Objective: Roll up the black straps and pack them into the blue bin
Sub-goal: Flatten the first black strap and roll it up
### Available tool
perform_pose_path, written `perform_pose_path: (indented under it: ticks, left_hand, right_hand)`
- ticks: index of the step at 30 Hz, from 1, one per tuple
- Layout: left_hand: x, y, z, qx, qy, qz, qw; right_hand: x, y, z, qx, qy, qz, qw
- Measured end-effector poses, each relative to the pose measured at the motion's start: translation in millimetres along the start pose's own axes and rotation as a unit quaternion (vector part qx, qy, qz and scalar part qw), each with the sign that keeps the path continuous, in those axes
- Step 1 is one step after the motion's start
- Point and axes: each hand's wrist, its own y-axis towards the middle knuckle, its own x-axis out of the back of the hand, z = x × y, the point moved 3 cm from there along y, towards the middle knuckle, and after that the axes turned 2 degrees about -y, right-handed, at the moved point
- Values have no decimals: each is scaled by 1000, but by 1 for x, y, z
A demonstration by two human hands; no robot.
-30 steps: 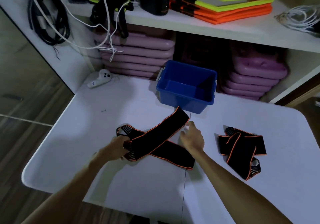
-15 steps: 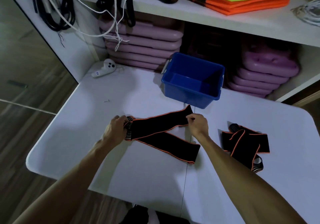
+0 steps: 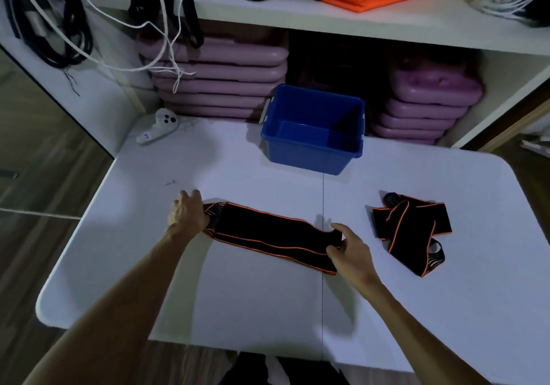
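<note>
A black strap with orange edging (image 3: 268, 235) lies folded double and flat across the middle of the white table (image 3: 238, 301). My left hand (image 3: 187, 215) presses down on its striped left end. My right hand (image 3: 348, 244) pinches the right end between thumb and fingers. A second black strap (image 3: 412, 230) lies crumpled in a loose heap to the right, untouched. The blue bin (image 3: 312, 154) stands empty at the back of the table, beyond the straps.
A white controller (image 3: 157, 127) lies at the table's back left corner, and a tiny screw (image 3: 170, 182) sits near the left hand. Purple stacked cases (image 3: 220, 81) fill the shelf behind the bin. Cables (image 3: 59, 27) hang at left.
The strap's upper half was swung down from a crossed position and now lies lined up on its lower half. My right hand moved down and right with the end.
</note>
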Motion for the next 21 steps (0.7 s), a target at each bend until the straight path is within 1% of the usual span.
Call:
perform_pose_path:
  ticks: [1,3,5,8,11,15,19,21]
  left_hand:
    - [0,2,1,2,0,15,1000]
    - [1,4,0,-6,-1,22,1000]
    - [4,1,-6,-20,-12,3,1000]
    - [9,-4,-21,-58,-40,-47,996]
    - [7,-3,-28,-100,-68,-62,991]
    - [3,-4,-27,-93,-77,-43,992]
    - [4,-1,-17,-78,-28,-43,996]
    - [6,4,-10,-71,-55,-54,995]
  right_hand:
    - [-1,-2,-2,-4,-11,16,1000]
    - [-2,-5,-4,-3,-23,33,999]
    - [-3,-7,-2,-1,-25,33,999]
    - [-1,-8,0,-4,2,11,1000]
    - [0,-8,2,10,-2,23,1000]
    - [-1,-9,-1,36,-38,63,997]
    - [-1,-11,0,46,-65,79,994]
    - [-3,-11,-1,50,-71,78,993]
